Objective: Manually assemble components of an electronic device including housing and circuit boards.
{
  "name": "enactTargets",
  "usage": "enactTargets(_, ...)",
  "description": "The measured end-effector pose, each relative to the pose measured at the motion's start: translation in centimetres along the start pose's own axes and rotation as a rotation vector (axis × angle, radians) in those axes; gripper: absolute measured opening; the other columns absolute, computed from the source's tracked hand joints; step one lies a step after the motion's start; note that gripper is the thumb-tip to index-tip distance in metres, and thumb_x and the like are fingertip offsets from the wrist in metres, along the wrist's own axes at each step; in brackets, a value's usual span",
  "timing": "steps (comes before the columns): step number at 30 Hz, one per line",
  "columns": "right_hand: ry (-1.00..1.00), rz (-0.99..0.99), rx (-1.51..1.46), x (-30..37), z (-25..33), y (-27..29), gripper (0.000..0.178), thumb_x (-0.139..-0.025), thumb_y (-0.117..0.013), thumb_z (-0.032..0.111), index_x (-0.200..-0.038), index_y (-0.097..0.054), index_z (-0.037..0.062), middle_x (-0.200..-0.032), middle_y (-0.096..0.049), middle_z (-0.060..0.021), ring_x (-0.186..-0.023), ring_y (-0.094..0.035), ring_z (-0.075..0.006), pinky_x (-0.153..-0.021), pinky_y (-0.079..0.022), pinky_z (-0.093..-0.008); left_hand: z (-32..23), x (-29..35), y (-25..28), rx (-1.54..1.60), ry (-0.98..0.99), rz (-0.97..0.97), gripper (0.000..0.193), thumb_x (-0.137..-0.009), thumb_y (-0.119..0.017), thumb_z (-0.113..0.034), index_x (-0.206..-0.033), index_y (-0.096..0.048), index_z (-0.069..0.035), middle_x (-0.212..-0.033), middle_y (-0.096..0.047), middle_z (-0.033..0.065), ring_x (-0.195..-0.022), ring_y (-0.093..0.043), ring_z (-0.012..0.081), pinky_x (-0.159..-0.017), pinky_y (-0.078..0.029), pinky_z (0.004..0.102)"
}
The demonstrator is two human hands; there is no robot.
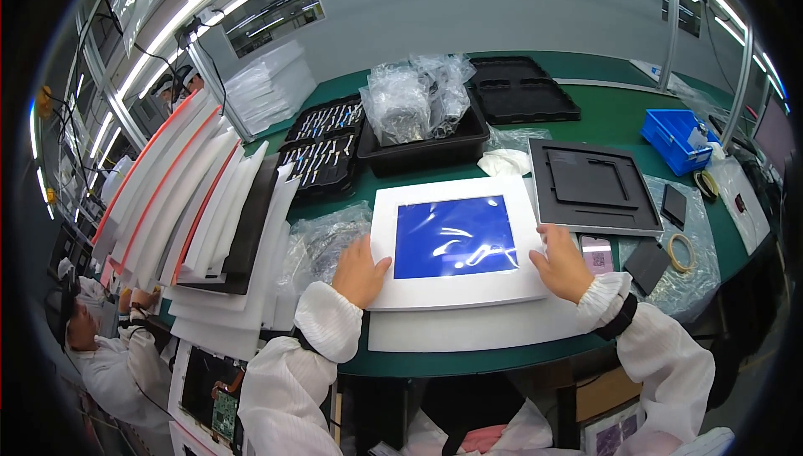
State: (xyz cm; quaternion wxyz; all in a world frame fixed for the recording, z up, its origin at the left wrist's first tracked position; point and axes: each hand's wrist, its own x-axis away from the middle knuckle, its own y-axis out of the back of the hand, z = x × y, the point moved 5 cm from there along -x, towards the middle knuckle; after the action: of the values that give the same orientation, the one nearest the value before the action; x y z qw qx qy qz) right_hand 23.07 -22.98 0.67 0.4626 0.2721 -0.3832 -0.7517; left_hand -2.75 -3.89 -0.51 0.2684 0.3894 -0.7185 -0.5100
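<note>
A white-framed panel [527,276] with a shiny blue film-covered screen [456,238] lies in front of me, slightly tilted. My left hand [358,274] holds its left edge, the thumb along the frame and the fingers partly hidden behind its side. My right hand [562,263] grips the right edge, with the thumb and fingertips at the frame's side. Under the panel, a white foam sheet [468,335] sticks out toward the table's front edge. Just beyond my right hand sits a black recessed housing [590,184] with a silver rim.
Foam sheets and panels [188,213] stand stacked at left. Behind are a black tray of small parts [322,159], a black bin [422,151] of bagged items and a blue bin [673,142]. A phone [596,253] and tape roll [682,253] lie at right. A co-worker [117,356] works at left.
</note>
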Motion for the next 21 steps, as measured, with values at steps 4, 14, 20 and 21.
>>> enactTargets(4,-0.262,0.181,-0.242,0.3,-3.4,-1.3,0.048,-0.086,-0.052,0.022,-0.12,-0.037,-0.0088,-0.108,-0.052,-0.0316,-0.095,-0.056,-0.0381,-0.083,-0.045,-0.0374,1.6,0.5,-2.2,0.114,-0.028,-0.008,0.058,-0.088,-0.05,-0.026,-0.129,-0.029,0.009,-0.124,-0.041,0.0302,-0.115,-0.041,0.0409,-0.099,-0.032,0.0421)
enactTargets(14,-0.406,0.126,-0.363,-3.3,-5.7,-3.9,0.055,-0.083,-0.055,0.042,-0.097,-0.061,-0.0115,-0.087,-0.063,-0.0185,-0.078,-0.06,-0.0237,-0.073,-0.046,-0.0321,4.7,-0.3,-5.7,0.264,-0.195,-0.187,0.052,-0.093,-0.034,-0.021,-0.131,-0.023,0.013,-0.136,-0.026,0.0312,-0.127,-0.025,0.0426,-0.107,-0.018,0.0414)
enactTargets(20,-0.223,-0.05,-0.811,-3.5,0.6,0.5,0.04,-0.082,-0.059,0.036,-0.097,-0.051,-0.0005,-0.08,-0.058,-0.0089,-0.072,-0.058,-0.0148,-0.056,-0.047,-0.0284,5.6,-0.9,-6.1,0.542,-0.035,-0.105,0.052,-0.096,-0.031,-0.025,-0.134,-0.022,0.008,-0.14,-0.026,0.0243,-0.131,-0.025,0.0323,-0.107,-0.018,0.0332)
enactTargets(21,-0.195,-0.036,-0.955,-3.5,2.1,0.9,0.043,-0.083,-0.058,0.035,-0.103,-0.048,-0.001,-0.087,-0.057,-0.0108,-0.075,-0.058,-0.0158,-0.061,-0.048,-0.0291,5.8,-1.3,-6.2,0.558,-0.027,-0.095,0.052,-0.096,-0.03,-0.027,-0.135,-0.023,0.006,-0.14,-0.027,0.0218,-0.131,-0.026,0.0302,-0.107,-0.019,0.0321)
